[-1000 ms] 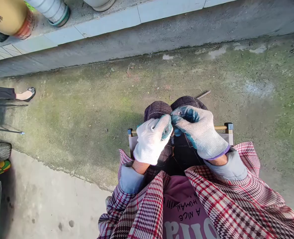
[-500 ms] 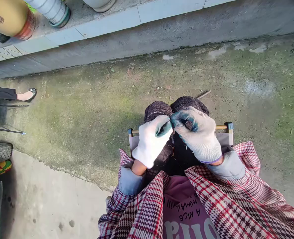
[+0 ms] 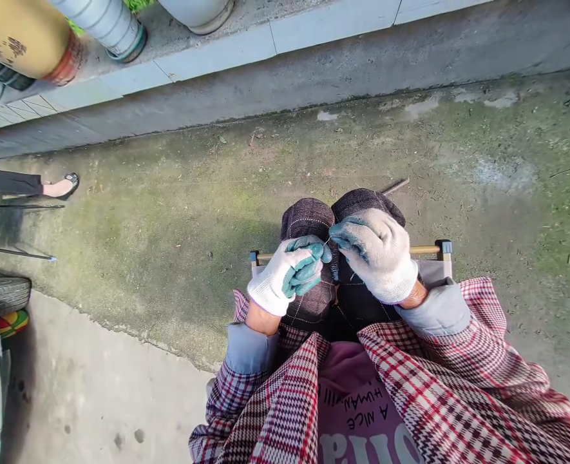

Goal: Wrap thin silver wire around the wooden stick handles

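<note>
One thin strand [image 3: 328, 240] spans the small gap between your gloved fingertips, above your knees [image 3: 308, 219]; the fingers hide its ends. Your left hand [image 3: 287, 274] pinches it between thumb and forefinger; your right hand [image 3: 376, 254] grips the opposite end, its fingertips drawn narrow. Beneath the hands, your dark checked trousers [image 3: 308, 303] form the background, and a gold-coloured bar [image 3: 424, 250] emerges beside your right hand. Beyond your right knee, which partly covers it, a stick [image 3: 395, 187] lies on the mossy ground [image 3: 192, 193]. Farther out, a tiled ledge [image 3: 217, 58] bears a yellow pot [image 3: 28, 35] and a ribbed pot [image 3: 105, 26]. Well to your left are another person's black shoe [image 3: 73, 185] and a tyre [image 3: 2, 293].
</note>
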